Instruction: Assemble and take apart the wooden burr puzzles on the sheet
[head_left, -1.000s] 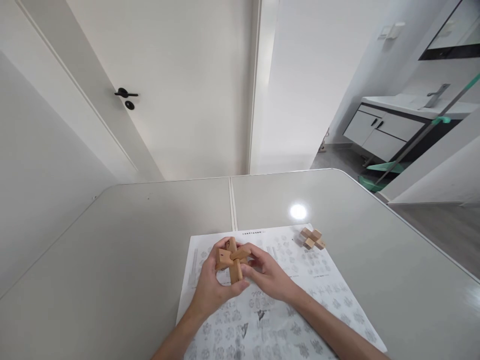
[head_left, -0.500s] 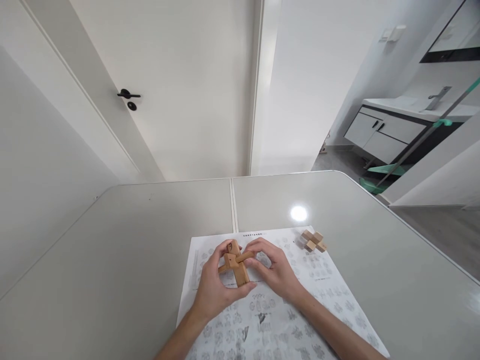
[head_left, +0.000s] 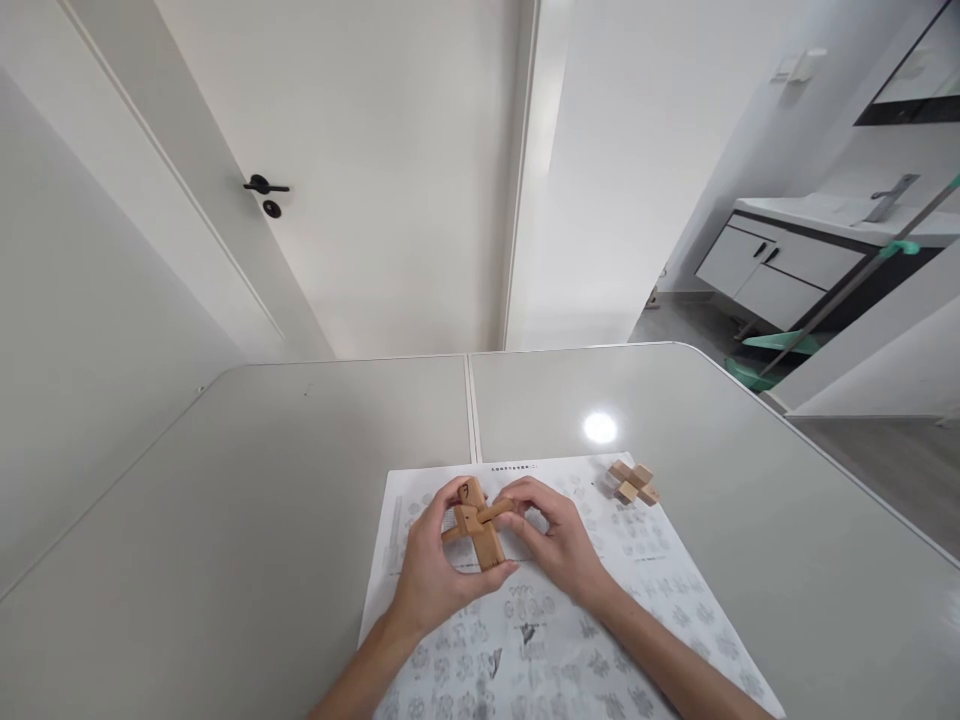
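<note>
Between my hands, above a printed paper sheet (head_left: 540, 630), is a wooden interlocking puzzle (head_left: 486, 545) of crossed bars, with a dark mark on its upper end. My left hand (head_left: 439, 575) is closed around it, fingers at the top end and thumb at the bottom end. With thumb and fingers, my right hand (head_left: 551, 535) pinches the thin bar that sticks out to the right. Part of the puzzle is hidden behind my fingers. A second, smaller wooden cross puzzle (head_left: 634, 482) lies at the sheet's upper right corner, apart from both hands.
The sheet lies on a grey table (head_left: 225, 520) with a seam down its middle and a rounded far right corner. Beyond the table is a white door (head_left: 390, 180) with a black handle (head_left: 266, 187). A washbasin cabinet (head_left: 780, 265) stands at the far right.
The whole view has shifted slightly, so everything sits a little further right. Both hands keep nearly the same grip on the puzzle, and no piece has visibly come away.
</note>
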